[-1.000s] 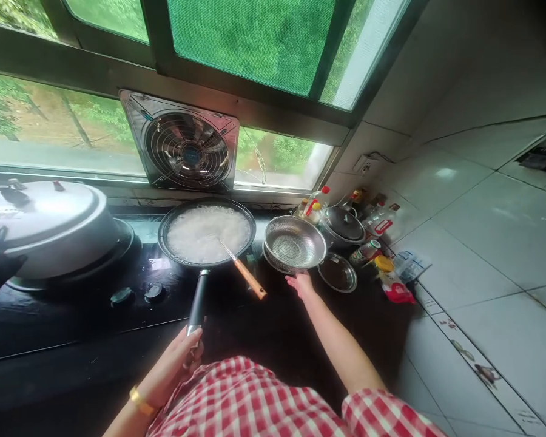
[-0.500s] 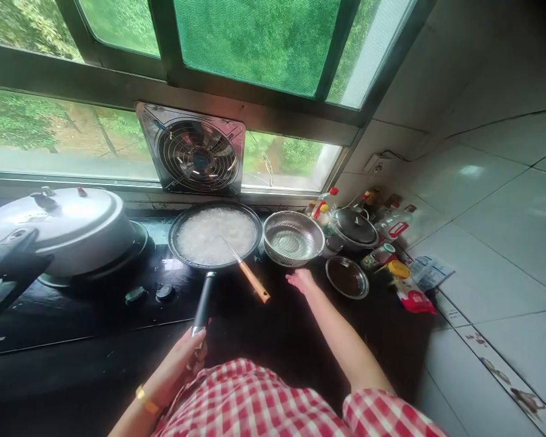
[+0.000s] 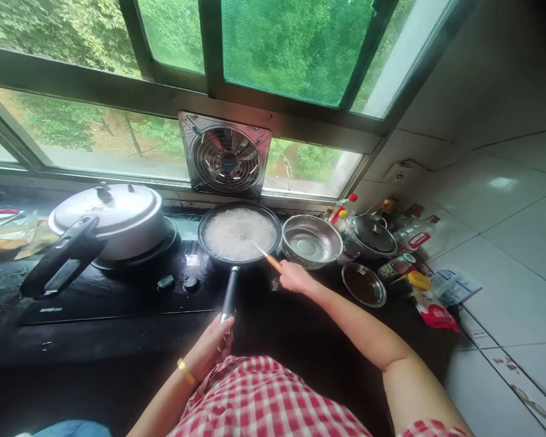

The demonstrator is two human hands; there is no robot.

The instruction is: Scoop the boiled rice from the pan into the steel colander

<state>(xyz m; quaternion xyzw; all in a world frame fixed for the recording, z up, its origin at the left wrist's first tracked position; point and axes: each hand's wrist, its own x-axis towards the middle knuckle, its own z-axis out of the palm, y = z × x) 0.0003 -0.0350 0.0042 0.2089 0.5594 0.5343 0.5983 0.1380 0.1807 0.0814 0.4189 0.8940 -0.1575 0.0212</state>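
A black frying pan [image 3: 202,243] sits on the stove, full of white, foamy, bubbling liquid [image 3: 241,227]. My left hand [image 3: 218,340] is closed around the end of the pan's long black handle [image 3: 230,290]. With my right hand [image 3: 296,277] I grip the wooden handle of a utensil [image 3: 273,262]. Its metal shaft slants into the foam, which hides the working end, so I cannot tell its exact kind. Just right of the pan, beyond my right hand, stands a perforated metal strainer basket [image 3: 313,243].
A pressure cooker [image 3: 113,215] rests on the left burner, its black handle jutting toward me. At right are a shallow metal bowl [image 3: 364,285], a lidded pot [image 3: 373,235], bottles, a yellow-lidded jar [image 3: 419,281] and a red packet [image 3: 439,315]. A fan [image 3: 228,159] fills part of the window.
My right hand has moved from in front of the strainer basket to the utensil's wooden handle and closed on it. My left hand keeps the pan handle. The view has turned left.
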